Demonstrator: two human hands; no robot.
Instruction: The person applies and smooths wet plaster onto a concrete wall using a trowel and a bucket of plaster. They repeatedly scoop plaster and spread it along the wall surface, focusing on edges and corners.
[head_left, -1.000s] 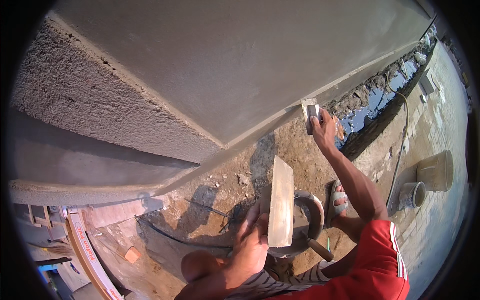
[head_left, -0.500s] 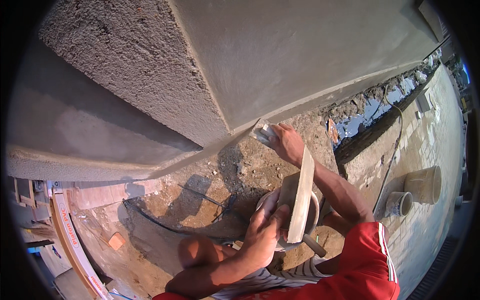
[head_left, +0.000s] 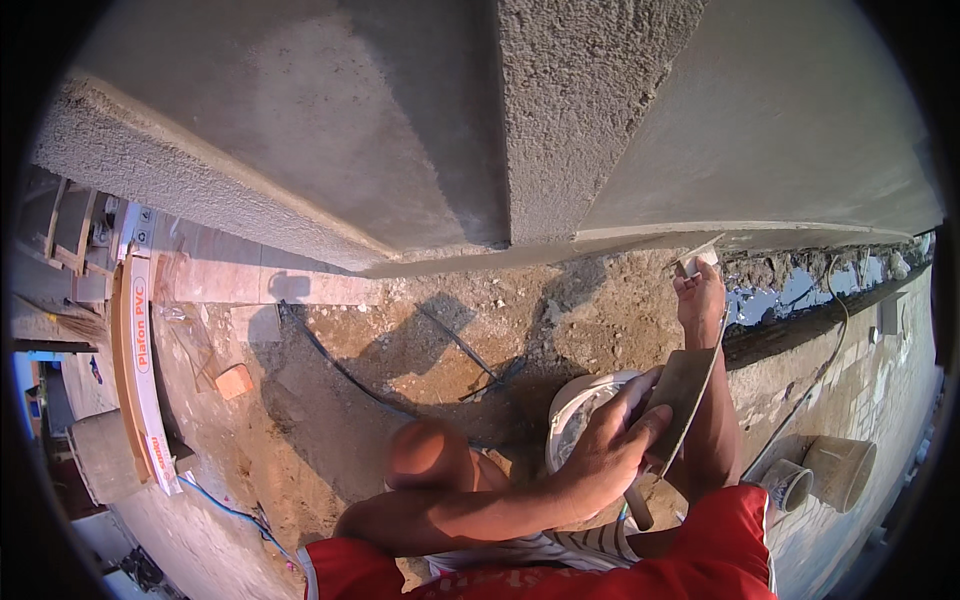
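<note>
Fingers of the right hand [head_left: 702, 301] are gripping a trowel [head_left: 696, 257], twelve o'clock from the board [head_left: 684, 386] the left hand [head_left: 606, 455] is clasping, long axis pointing toward one.

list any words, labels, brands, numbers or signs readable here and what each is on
Long white carton: orange-red lettering inside an oval, legible but not copied out here.
Same carton, near end: more orange-red lettering, also not copied.
Same carton, far end: small dark marks, too small to read.
Red shirt: pale lettering at the lower edge, too unclear to read.
Flat board and small float: none visible.
</note>
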